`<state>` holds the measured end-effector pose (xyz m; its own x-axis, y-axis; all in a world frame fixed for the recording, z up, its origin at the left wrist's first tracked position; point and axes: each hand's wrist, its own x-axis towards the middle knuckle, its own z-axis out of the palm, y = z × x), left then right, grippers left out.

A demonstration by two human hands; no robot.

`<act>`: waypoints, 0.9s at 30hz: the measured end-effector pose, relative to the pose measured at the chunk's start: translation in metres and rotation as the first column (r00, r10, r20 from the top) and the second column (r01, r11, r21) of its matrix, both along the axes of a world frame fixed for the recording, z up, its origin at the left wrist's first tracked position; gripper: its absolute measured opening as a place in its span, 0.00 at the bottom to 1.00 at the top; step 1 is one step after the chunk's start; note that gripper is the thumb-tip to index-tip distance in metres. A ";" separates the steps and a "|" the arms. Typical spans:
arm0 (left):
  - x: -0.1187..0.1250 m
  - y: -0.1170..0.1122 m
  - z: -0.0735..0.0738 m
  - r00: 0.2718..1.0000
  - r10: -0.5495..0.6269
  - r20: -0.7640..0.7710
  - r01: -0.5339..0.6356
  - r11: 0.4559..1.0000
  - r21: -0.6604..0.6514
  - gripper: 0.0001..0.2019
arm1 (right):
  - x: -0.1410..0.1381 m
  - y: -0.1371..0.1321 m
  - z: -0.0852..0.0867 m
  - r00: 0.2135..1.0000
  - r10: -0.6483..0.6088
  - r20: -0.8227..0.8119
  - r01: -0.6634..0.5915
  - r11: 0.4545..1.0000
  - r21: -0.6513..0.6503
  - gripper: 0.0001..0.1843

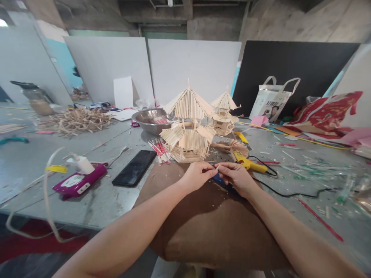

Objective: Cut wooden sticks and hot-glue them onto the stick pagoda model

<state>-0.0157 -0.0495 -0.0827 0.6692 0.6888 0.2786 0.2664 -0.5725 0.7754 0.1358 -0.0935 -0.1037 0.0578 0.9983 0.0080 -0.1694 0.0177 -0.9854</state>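
Note:
My left hand and my right hand meet above a brown board. Between their fingertips is a short, pale wooden stick piece, pinched from both sides. Under the right hand lies a blue object, mostly covered, so its kind is unclear. Just beyond the hands stands a pagoda model built of thin wooden sticks, with two tiers of roof. A smaller stick pagoda is behind it to the right. Beside my right hand rests a yellow glue gun with a black cord.
Left of the board lie a black phone and a purple power strip with a white plug. Further back are a metal bowl and a heap of sticks. Clear plastic scraps and a white bag occupy the right.

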 end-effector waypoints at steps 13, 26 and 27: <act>-0.056 0.057 0.074 0.684 0.508 0.523 -0.309 0.852 -0.423 0.10 | 0.003 -0.003 0.003 0.993 0.051 0.104 -0.051 0.999 -0.006 0.14; -0.057 0.087 0.090 0.692 0.538 0.482 -0.368 0.837 -0.406 0.10 | 0.005 -0.001 0.000 0.988 0.070 0.135 -0.069 0.998 -0.010 0.14; -0.056 0.087 0.091 0.697 0.528 0.485 -0.362 0.843 -0.398 0.10 | 0.005 -0.001 0.000 0.988 0.073 0.139 -0.072 0.997 -0.008 0.14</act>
<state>-0.0720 0.0380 0.0081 0.0442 0.9625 0.2678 -0.0873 -0.2633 0.9608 0.1411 -0.0942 -0.1040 -0.0164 0.9998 0.0076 -0.0318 0.0071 -0.9995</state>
